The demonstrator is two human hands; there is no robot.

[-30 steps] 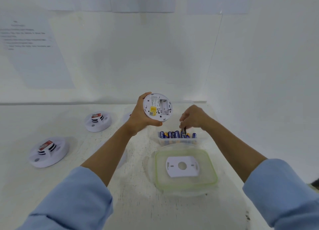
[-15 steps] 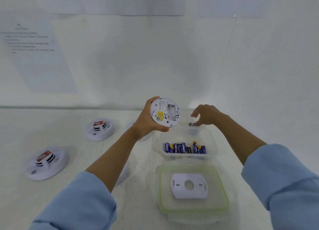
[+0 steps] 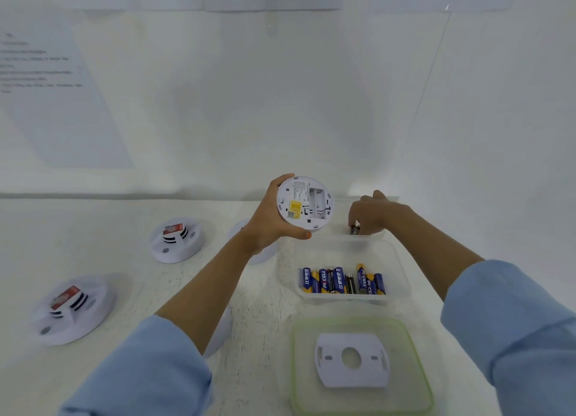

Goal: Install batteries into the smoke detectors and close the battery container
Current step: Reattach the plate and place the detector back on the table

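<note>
- Left hand [image 3: 268,225] is wrapped around the rim of one smoke detector [image 3: 304,203], thumb on the near edge and fingers over the far edge. It's held up off the table.
- The detector's back faces the camera: yellow sticker at lower left, open battery bay at right. The disc is tipped up on its edge.
- Right hand [image 3: 374,213] is just to the right of that, fingers curled down and pinching one dark battery [image 3: 354,230]. Too small to tell which way it points.
- That pinched battery is at the far end of the clear battery container [image 3: 402,278], or in a second tray behind it, can't tell which.
- Nearer than the right hand, a row of batteries [image 3: 341,281] leans on the container's near wall. I count about nine, mostly blue and yellow, two dark. Their long axes run near to far.
- Closer in again is one green-rimmed lid [image 3: 294,369] lying flat, with one white mounting plate [image 3: 352,359] on it.
- Left of the left hand are two more detectors, a far detector [image 3: 176,239] and a near detector [image 3: 70,309], both dome-up with red labels.
- More white round bits peek out behind the left wrist and forearm, mostly hidden.
- White scuffed table [image 3: 258,297], white walls, and printed sheets [image 3: 46,88] stuck on the left wall.
</note>
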